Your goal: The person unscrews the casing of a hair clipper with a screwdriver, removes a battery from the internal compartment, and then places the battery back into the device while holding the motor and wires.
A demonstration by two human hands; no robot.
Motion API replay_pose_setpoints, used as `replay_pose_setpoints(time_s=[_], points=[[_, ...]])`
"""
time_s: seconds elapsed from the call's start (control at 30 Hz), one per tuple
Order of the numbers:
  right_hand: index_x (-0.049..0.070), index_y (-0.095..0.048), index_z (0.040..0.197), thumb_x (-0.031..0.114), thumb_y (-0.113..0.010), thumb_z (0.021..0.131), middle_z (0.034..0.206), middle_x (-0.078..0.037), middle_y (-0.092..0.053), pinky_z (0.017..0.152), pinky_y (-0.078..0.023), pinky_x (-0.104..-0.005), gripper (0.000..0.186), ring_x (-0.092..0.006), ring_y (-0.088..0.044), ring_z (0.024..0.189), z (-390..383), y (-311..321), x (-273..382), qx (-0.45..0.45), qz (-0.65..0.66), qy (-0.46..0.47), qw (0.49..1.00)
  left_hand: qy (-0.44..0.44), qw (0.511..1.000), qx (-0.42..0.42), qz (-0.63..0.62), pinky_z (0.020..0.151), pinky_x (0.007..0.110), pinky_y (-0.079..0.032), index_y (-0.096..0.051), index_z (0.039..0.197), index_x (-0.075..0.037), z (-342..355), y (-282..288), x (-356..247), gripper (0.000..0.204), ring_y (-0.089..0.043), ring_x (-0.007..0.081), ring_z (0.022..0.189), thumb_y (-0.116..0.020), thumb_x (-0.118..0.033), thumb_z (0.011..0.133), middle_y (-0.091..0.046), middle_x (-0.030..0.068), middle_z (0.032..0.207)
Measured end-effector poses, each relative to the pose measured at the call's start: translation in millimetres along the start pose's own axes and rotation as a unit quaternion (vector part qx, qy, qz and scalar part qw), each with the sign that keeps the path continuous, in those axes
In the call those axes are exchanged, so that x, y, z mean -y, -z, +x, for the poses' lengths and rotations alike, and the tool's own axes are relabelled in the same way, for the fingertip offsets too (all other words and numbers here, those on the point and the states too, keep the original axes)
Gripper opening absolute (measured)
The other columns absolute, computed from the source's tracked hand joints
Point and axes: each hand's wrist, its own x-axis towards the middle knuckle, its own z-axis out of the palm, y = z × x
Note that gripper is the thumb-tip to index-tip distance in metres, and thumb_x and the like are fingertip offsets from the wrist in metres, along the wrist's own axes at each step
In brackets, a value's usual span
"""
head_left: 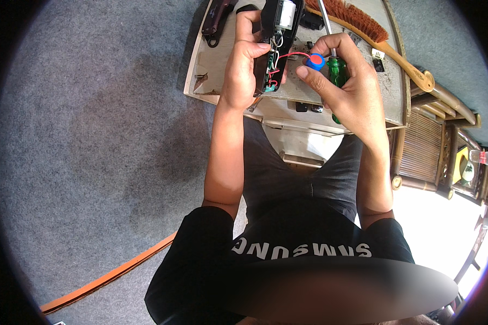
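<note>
My left hand (pixel 239 76) is closed round a long black device housing (pixel 259 65), its inside laid bare. In it show a white-silver cylindrical motor (pixel 287 14), a narrow circuit board and thin red and white wires. A red wire (pixel 293 54) runs from the board to a small blue cylindrical battery (pixel 315 63) with a red end. That battery sits between the thumb and index finger of my right hand (pixel 352 86). A screwdriver with a green handle (pixel 336 70) lies along the same palm, its metal shaft pointing away; my fingers partly hide the handle.
Both hands are above a pale wooden table (pixel 200 81). A dark maroon handheld device (pixel 217 21) lies far left, a wooden brush with reddish bristles (pixel 363 24) far right. Small black parts (pixel 301 106) lie near the front edge. Bamboo furniture (pixel 423 146) stands at the right.
</note>
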Motion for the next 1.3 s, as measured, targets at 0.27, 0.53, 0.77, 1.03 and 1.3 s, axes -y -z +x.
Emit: replay_pose_setpoints(time_s=[0.27, 0.53, 0.77, 1.03, 1.3], points=[[0.007, -0.064, 0.108, 0.016, -0.087, 0.088, 0.086, -0.005, -0.070, 0.065, -0.050, -0.0316, 0.031, -0.0155, -0.065, 0.071, 0.0, -0.2, 0.3, 0.000, 0.002, -0.003, 1.000, 0.001, 1.000, -0.004, -0.002, 0.054, 0.030, -0.058, -0.044, 0.138, -0.007, 0.0, 0.0, 0.3, 0.048, -0.067, 0.0156, 0.068, -0.046, -0.025, 0.094, -0.067, 0.0129, 0.105], [0.005, -0.060, 0.112, 0.017, -0.085, 0.094, 0.082, 0.002, -0.065, 0.044, -0.035, -0.0198, 0.033, -0.0012, -0.052, 0.052, -0.8, -3.4, -6.9, 0.002, 0.019, 0.029, 0.999, 0.003, 1.000, 0.000, -0.005, 0.054, 0.031, -0.059, -0.044, 0.139, -0.007, 0.6, 1.0, 0.4, 0.048, -0.068, 0.0160, 0.068, -0.047, -0.024, 0.094, -0.068, 0.0129, 0.105], [0.008, -0.065, 0.109, 0.017, -0.087, 0.088, 0.088, -0.005, -0.071, 0.066, -0.051, -0.0317, 0.032, -0.0154, -0.066, 0.073, -0.3, -0.1, -0.7, -0.001, -0.001, 0.007, 1.000, 0.003, 1.000, 0.011, -0.009, 0.054, 0.031, -0.059, -0.042, 0.140, -0.007, 0.2, 4.5, 1.8, 0.048, -0.069, 0.0163, 0.067, -0.046, -0.023, 0.095, -0.068, 0.0136, 0.105], [0.007, -0.065, 0.109, 0.017, -0.087, 0.088, 0.089, -0.005, -0.071, 0.068, -0.051, -0.0321, 0.032, -0.0161, -0.067, 0.074, -0.2, 0.3, -0.4, 0.003, 0.002, 0.001, 1.000, 0.005, 1.000, 0.013, -0.009, 0.054, 0.030, -0.059, -0.043, 0.140, -0.007, 0.3, 4.1, 1.0, 0.049, -0.068, 0.0162, 0.067, -0.046, -0.024, 0.094, -0.068, 0.0134, 0.105], [0.008, -0.064, 0.108, 0.017, -0.087, 0.089, 0.088, -0.004, -0.070, 0.066, -0.051, -0.0316, 0.031, -0.0147, -0.065, 0.073, -0.5, 1.2, 1.7, 0.008, -0.006, -0.014, 1.000, 0.002, 1.000, 0.007, 0.006, 0.054, 0.030, -0.059, -0.043, 0.140, -0.007, 0.1, 1.6, 0.3, 0.049, -0.068, 0.0157, 0.067, -0.047, -0.024, 0.094, -0.068, 0.0134, 0.106]])
